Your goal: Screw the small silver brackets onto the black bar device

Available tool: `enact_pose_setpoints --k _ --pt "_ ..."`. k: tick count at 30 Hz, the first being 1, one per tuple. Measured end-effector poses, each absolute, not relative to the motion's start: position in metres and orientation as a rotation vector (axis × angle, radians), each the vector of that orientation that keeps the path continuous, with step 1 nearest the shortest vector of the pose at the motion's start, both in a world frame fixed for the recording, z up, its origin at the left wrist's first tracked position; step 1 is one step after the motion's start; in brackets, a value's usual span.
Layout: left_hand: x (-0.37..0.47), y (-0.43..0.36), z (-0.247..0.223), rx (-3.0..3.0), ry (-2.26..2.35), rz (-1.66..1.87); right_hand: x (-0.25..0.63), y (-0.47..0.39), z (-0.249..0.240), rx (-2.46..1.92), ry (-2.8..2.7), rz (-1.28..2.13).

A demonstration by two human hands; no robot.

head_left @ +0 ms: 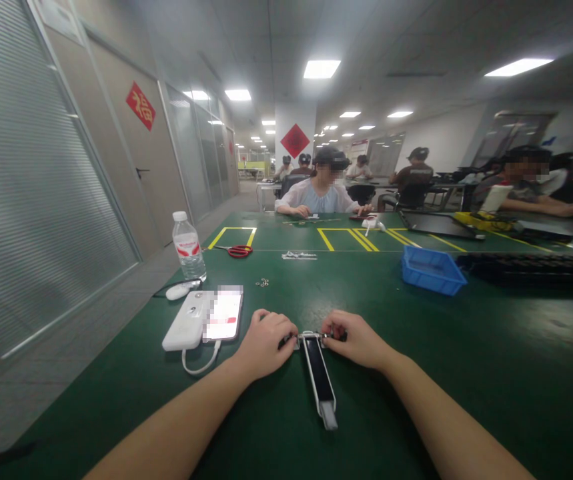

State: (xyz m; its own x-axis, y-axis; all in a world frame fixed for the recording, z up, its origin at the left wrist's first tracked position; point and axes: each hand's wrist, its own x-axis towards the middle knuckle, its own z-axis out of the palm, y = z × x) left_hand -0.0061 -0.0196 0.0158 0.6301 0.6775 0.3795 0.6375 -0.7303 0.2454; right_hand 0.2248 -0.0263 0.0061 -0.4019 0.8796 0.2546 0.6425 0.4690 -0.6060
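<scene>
Head view: slim white-framed strip [320, 373] with dark middle lies on the green table [276, 433], centre near; its far end sits between the hands, its grey tab end points near and slightly right. Left hand [269, 337]: fingers curled nearly closed, gripping the left side of the far-end crosspiece [310, 336]. Right hand [356, 340]: thumb and fingers pinched together on the crosspiece's right side; exact contact partly hidden by fingers. Left of the left hand: phone [230, 313] overlapping a white slab-shaped device [182, 327], white cable [201, 372] looped nearside. Farther left: capped water bottle [189, 250], upright. Far, left of centre: red-handled scissors [239, 251]; small rings [263, 283] nearer. Far right: blue plastic bin [431, 275].
</scene>
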Motion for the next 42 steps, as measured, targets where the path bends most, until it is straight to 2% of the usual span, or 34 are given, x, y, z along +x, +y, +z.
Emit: enact_pose_setpoints --k 30,42 --pt "-0.004 -0.019 0.015 2.738 1.103 0.661 0.223 -0.027 0.009 -1.426 -2.205 0.469" --pt "-0.008 -0.024 0.026 2.703 0.977 0.358 0.236 -0.027 0.027 -1.559 -2.358 0.372"
